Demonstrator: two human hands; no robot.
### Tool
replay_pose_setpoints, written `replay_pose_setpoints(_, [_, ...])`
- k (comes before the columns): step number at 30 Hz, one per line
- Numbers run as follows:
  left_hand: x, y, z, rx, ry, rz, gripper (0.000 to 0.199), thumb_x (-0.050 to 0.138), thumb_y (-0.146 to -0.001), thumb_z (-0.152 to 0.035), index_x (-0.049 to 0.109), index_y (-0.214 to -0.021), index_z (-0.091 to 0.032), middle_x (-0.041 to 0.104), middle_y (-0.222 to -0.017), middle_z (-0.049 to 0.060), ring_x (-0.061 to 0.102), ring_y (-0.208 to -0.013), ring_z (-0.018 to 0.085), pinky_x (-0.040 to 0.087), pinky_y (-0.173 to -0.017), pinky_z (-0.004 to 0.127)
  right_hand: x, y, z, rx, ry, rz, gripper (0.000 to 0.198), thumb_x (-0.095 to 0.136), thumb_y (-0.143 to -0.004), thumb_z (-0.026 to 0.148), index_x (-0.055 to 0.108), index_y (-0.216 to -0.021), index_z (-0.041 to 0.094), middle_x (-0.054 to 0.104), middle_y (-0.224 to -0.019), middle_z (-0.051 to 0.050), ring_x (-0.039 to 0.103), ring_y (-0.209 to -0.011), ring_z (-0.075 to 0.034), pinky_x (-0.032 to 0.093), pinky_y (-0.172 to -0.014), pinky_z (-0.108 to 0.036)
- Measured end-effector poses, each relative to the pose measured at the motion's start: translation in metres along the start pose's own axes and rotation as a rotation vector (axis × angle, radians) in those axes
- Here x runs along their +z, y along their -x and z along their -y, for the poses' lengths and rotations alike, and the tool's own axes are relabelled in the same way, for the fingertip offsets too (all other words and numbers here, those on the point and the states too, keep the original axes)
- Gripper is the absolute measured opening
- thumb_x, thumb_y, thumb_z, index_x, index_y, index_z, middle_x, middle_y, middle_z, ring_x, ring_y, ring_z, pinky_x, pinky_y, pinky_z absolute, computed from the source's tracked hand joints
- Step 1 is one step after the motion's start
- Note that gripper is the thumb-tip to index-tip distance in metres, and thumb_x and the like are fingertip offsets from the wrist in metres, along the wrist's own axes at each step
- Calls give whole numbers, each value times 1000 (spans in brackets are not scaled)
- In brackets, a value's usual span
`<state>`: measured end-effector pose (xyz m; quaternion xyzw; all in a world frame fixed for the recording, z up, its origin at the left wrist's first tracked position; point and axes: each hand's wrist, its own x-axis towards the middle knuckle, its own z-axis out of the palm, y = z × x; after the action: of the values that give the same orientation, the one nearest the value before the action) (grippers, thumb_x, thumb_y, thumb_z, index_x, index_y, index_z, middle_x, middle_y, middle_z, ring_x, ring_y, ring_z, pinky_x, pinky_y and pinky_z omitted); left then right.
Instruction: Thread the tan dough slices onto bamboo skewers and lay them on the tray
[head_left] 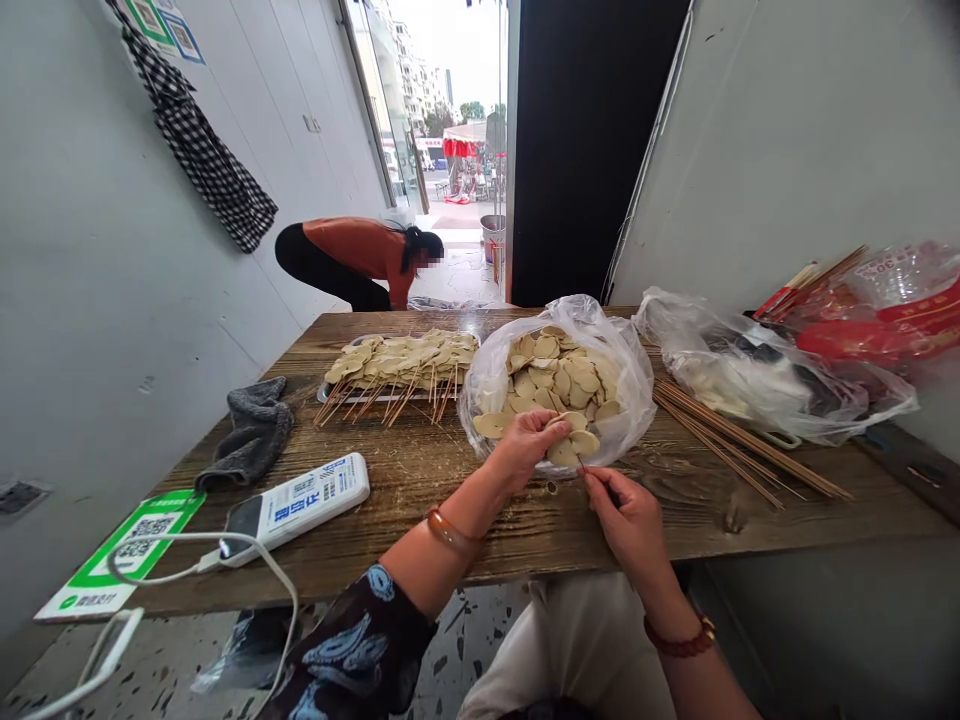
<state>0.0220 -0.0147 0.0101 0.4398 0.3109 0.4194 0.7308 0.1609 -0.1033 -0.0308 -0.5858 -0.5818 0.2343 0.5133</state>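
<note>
My left hand (529, 445) pinches a few thin, pale round slices (581, 441) at the front of an open plastic bag (634, 400). More loose slices (559, 370) fill that bag. Just below, my right hand (624, 510) is closed on a thin wooden skewer (582, 463), whose upper end meets the held slices. Left of the bag, a metal tray (330, 392) bears a pile of skewered slices (405, 358), with the sticks pointing toward me. A bundle of bare skewers (739, 440) lies on the table to the right.
On the wooden table (420, 500) are a dark grey cloth (251, 430), a white device with a cable (315, 500) and a green QR card (139, 545). Plastic bags (772, 375) crowd the right side. Beyond the table a person in an orange top (352, 245) bends down near the doorway.
</note>
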Motion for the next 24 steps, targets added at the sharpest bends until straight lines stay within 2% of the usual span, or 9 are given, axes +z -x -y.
replay_pose_setpoints(2, [3,1,3,-12,-19,23,39,82,-58,-45,66,-71,-11,60,-57,-1,48,-46,5,35,-46,17,0,0,-1,0,-6,-10,30,54,-87,39,74,-87,17,70,-72,-4,60,-61,-17,46,-57,-25])
replay_pose_setpoints(5, [6,2,4,-32,-44,57,39,80,-60,-46,66,-71,-11,62,-60,0,49,-48,6,36,-47,18,0,0,-1,8,-5,-19,31,55,-87,40,74,-83,16,64,-61,-1,56,-56,-15,43,-55,-24])
replay_pose_setpoints(8, [4,2,0,-22,-85,51,40,79,-62,-45,68,-80,-11,65,-68,1,54,-54,7,40,-51,18,-2,1,1,51,-33,-21,31,56,-86,42,74,-83,16,60,-58,0,53,-53,-13,41,-51,-23])
replay_pose_setpoints(11, [-7,-2,-10,72,-106,-53,44,78,-64,-45,67,-92,-12,69,-78,4,61,-63,10,47,-61,21,-2,3,-1,147,-132,-59,35,58,-85,46,73,-91,14,57,-58,1,50,-51,-12,37,-46,-22])
replay_pose_setpoints(15, [-31,-10,-23,286,-188,-270,38,69,-74,-46,63,-91,-13,70,-83,8,66,-70,14,52,-69,28,0,4,-7,261,-305,-143,41,60,-84,49,70,-99,13,53,-59,2,44,-47,-9,34,-42,-20])
replay_pose_setpoints(17, [-41,-14,-27,363,-361,-367,31,63,-79,-42,64,-91,-13,70,-83,8,65,-71,15,52,-69,29,0,3,-7,269,-345,-167,39,61,-83,49,70,-97,14,52,-61,3,43,-47,-9,35,-42,-20])
replay_pose_setpoints(20, [-48,-18,-27,447,-824,-451,18,57,-83,-28,66,-91,-15,70,-87,8,64,-80,18,50,-76,32,0,3,-4,263,-358,-170,38,61,-83,49,70,-97,14,51,-61,3,42,-47,-8,35,-43,-20])
replay_pose_setpoints(22, [-47,-18,-24,491,-1169,-426,17,57,-81,-21,68,-93,-16,69,-96,9,62,-93,22,47,-86,36,-1,3,-2,267,-357,-162,39,61,-83,49,69,-98,14,52,-61,3,42,-47,-8,34,-42,-20])
replay_pose_setpoints(24, [-44,-18,-19,509,-1441,-348,20,59,-79,-20,68,-97,-18,68,-106,9,56,-104,24,43,-93,38,-1,3,-1,267,-348,-154,39,61,-84,49,69,-99,14,52,-61,3,42,-47,-8,34,-43,-20])
